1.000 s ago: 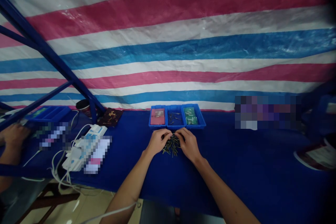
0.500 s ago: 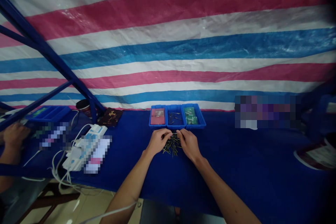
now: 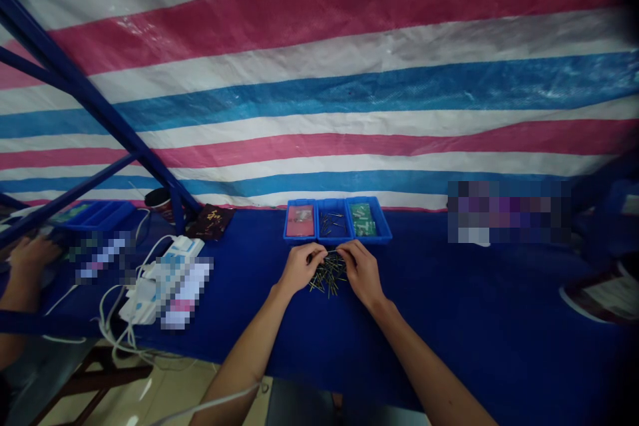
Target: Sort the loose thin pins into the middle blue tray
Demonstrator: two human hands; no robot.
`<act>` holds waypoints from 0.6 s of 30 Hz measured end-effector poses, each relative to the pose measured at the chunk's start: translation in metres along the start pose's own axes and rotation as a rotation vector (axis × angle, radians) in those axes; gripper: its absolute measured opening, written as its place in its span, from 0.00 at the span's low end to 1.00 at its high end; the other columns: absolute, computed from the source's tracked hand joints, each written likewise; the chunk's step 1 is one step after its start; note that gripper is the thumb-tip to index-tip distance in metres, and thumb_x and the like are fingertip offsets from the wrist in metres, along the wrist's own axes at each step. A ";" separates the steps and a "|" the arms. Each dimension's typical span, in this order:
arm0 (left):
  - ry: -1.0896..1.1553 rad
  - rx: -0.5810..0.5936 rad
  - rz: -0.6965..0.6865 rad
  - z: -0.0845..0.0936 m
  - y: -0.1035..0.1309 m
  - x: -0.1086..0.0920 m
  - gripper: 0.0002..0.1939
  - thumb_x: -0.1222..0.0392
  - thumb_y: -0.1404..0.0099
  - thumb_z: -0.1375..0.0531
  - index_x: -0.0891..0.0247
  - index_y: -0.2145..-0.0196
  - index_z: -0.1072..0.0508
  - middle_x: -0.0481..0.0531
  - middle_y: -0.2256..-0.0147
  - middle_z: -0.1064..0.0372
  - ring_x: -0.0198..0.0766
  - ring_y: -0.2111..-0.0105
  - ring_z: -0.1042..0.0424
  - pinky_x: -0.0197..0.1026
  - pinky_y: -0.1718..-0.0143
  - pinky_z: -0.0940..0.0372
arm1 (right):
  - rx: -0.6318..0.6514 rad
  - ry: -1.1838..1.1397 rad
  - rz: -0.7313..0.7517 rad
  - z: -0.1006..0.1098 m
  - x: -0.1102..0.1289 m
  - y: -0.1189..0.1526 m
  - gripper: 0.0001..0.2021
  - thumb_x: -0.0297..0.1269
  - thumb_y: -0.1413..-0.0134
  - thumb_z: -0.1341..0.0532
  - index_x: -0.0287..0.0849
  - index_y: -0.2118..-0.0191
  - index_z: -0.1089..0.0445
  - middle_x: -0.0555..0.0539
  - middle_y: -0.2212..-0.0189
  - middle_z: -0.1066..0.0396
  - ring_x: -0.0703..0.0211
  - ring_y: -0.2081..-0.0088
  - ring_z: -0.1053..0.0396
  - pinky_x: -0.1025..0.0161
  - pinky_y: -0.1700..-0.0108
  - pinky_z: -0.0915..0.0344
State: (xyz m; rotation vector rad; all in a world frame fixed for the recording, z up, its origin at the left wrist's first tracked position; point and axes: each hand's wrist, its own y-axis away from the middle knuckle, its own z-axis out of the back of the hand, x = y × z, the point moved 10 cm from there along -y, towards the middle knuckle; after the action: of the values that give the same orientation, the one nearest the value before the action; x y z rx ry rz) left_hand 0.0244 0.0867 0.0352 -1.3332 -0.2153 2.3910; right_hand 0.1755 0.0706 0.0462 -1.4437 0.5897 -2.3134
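My left hand (image 3: 302, 265) and my right hand (image 3: 360, 269) face each other over the middle of the table, both closed in a pinch. Between their fingertips runs a thin, pale, rod-like piece (image 3: 332, 251), one end in each hand; its exact kind is too small to tell. Right below lies a loose pile of thin dark and brassy metal sticks (image 3: 328, 277), partly covered by my fingers. Just beyond my hands, three joined blue bins (image 3: 383, 237) hold a pink item (image 3: 299, 221), several thin metal sticks (image 3: 331, 223) and green pieces (image 3: 363, 219).
A white power strip (image 3: 186, 251) with tangled cables lies at left, near a dark brown packet (image 3: 213, 221). A dark cup (image 3: 158, 201) stands behind a blue frame post (image 3: 176, 203). Another person's hand (image 3: 34, 253) works at far left. At right sits a dark red container (image 3: 606, 293).
My right hand has shifted slightly up and its fingers are more arched. The pale piece between my hands now shows a slight bend. My left hand has barely moved.
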 end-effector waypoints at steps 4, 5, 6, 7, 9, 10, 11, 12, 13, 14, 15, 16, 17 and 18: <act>0.000 -0.011 -0.002 0.001 0.000 0.000 0.13 0.55 0.29 0.43 0.65 0.66 0.24 0.49 0.75 0.26 0.32 0.76 0.33 0.34 0.71 0.42 | -0.077 0.004 -0.001 0.009 0.000 0.001 0.10 0.36 0.33 0.45 0.45 0.60 0.27 0.46 0.64 0.27 0.56 0.62 0.29 0.60 0.57 0.33; 0.000 -0.013 -0.004 0.002 0.000 0.000 0.12 0.56 0.30 0.43 0.65 0.66 0.24 0.48 0.75 0.26 0.32 0.76 0.33 0.34 0.72 0.42 | -0.105 0.017 -0.008 0.012 0.000 0.002 0.09 0.37 0.33 0.45 0.44 0.60 0.27 0.46 0.64 0.26 0.57 0.64 0.29 0.61 0.59 0.33; -0.001 -0.014 -0.006 0.002 0.000 0.000 0.11 0.57 0.30 0.43 0.65 0.65 0.24 0.48 0.75 0.26 0.32 0.76 0.33 0.34 0.71 0.42 | -0.138 0.033 -0.019 0.017 0.000 0.002 0.09 0.38 0.34 0.44 0.44 0.61 0.27 0.47 0.65 0.26 0.58 0.66 0.29 0.61 0.61 0.33; -0.002 -0.016 -0.008 0.002 0.000 0.000 0.11 0.57 0.30 0.43 0.65 0.66 0.24 0.48 0.75 0.26 0.32 0.76 0.33 0.33 0.72 0.42 | -0.176 0.049 -0.036 0.021 -0.001 0.003 0.09 0.39 0.34 0.43 0.44 0.61 0.27 0.47 0.66 0.26 0.59 0.68 0.30 0.62 0.63 0.33; 0.000 -0.018 -0.011 0.002 0.000 0.000 0.11 0.58 0.30 0.43 0.65 0.66 0.24 0.48 0.75 0.26 0.32 0.76 0.32 0.33 0.72 0.42 | -0.269 0.067 -0.075 0.032 -0.004 0.006 0.09 0.41 0.36 0.41 0.43 0.62 0.27 0.48 0.68 0.26 0.60 0.72 0.32 0.62 0.66 0.33; 0.002 -0.019 -0.011 0.002 0.000 0.000 0.11 0.58 0.30 0.43 0.65 0.66 0.24 0.48 0.75 0.26 0.32 0.76 0.32 0.33 0.72 0.41 | -0.321 0.071 -0.093 0.037 -0.006 0.008 0.09 0.42 0.37 0.40 0.43 0.62 0.27 0.48 0.69 0.26 0.61 0.73 0.32 0.62 0.66 0.33; 0.005 -0.021 -0.012 0.003 0.000 0.000 0.11 0.58 0.30 0.43 0.65 0.66 0.24 0.48 0.75 0.26 0.31 0.76 0.32 0.33 0.72 0.41 | -0.370 0.072 -0.107 0.042 -0.007 0.010 0.09 0.42 0.38 0.39 0.42 0.63 0.27 0.48 0.69 0.26 0.61 0.74 0.32 0.62 0.66 0.33; 0.008 -0.020 -0.012 0.002 0.000 0.000 0.11 0.57 0.30 0.43 0.65 0.66 0.24 0.48 0.75 0.26 0.31 0.76 0.32 0.33 0.72 0.41 | -0.404 0.069 -0.118 0.045 -0.009 0.011 0.09 0.43 0.39 0.38 0.42 0.63 0.28 0.47 0.69 0.25 0.60 0.73 0.32 0.62 0.65 0.32; 0.010 -0.019 -0.011 0.002 0.000 0.001 0.11 0.57 0.30 0.43 0.65 0.66 0.24 0.48 0.75 0.26 0.32 0.76 0.32 0.33 0.72 0.41 | -0.415 0.065 -0.126 0.046 -0.011 0.011 0.10 0.43 0.39 0.39 0.42 0.63 0.27 0.47 0.67 0.24 0.60 0.72 0.30 0.62 0.64 0.32; 0.012 -0.018 -0.009 0.002 0.000 0.001 0.11 0.57 0.30 0.42 0.65 0.66 0.24 0.48 0.75 0.26 0.32 0.76 0.32 0.33 0.72 0.42 | -0.399 0.062 -0.134 0.044 -0.013 0.010 0.10 0.43 0.38 0.39 0.42 0.61 0.27 0.46 0.65 0.24 0.59 0.70 0.29 0.61 0.62 0.31; 0.013 -0.017 -0.007 0.002 0.000 0.002 0.11 0.57 0.30 0.42 0.65 0.66 0.24 0.48 0.75 0.26 0.32 0.76 0.32 0.33 0.72 0.42 | -0.363 0.060 -0.141 0.041 -0.015 0.008 0.11 0.43 0.37 0.40 0.42 0.58 0.26 0.45 0.63 0.23 0.58 0.69 0.28 0.61 0.61 0.30; 0.014 -0.016 -0.004 0.001 0.000 0.003 0.12 0.56 0.30 0.42 0.65 0.66 0.24 0.48 0.75 0.26 0.32 0.76 0.32 0.33 0.72 0.42 | -0.318 0.059 -0.146 0.036 -0.017 0.006 0.12 0.43 0.37 0.41 0.43 0.54 0.26 0.45 0.61 0.23 0.57 0.67 0.27 0.60 0.59 0.30; 0.013 -0.015 -0.002 0.001 0.000 0.003 0.12 0.56 0.30 0.43 0.65 0.65 0.24 0.48 0.75 0.26 0.32 0.76 0.32 0.33 0.72 0.42 | -0.274 0.057 -0.146 0.031 -0.018 0.004 0.13 0.42 0.36 0.42 0.43 0.51 0.27 0.44 0.58 0.23 0.57 0.66 0.26 0.59 0.58 0.29; 0.012 -0.016 -0.001 0.001 0.000 0.003 0.12 0.56 0.30 0.43 0.65 0.66 0.24 0.48 0.75 0.26 0.32 0.76 0.32 0.33 0.72 0.42 | -0.241 0.056 -0.142 0.028 -0.018 0.003 0.14 0.42 0.36 0.42 0.44 0.49 0.27 0.44 0.56 0.23 0.56 0.64 0.26 0.58 0.56 0.29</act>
State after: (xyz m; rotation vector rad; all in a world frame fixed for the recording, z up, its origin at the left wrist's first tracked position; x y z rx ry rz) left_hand 0.0217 0.0882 0.0333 -1.3536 -0.2323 2.3850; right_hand 0.2081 0.0726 0.0421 -1.5769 0.8316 -2.4682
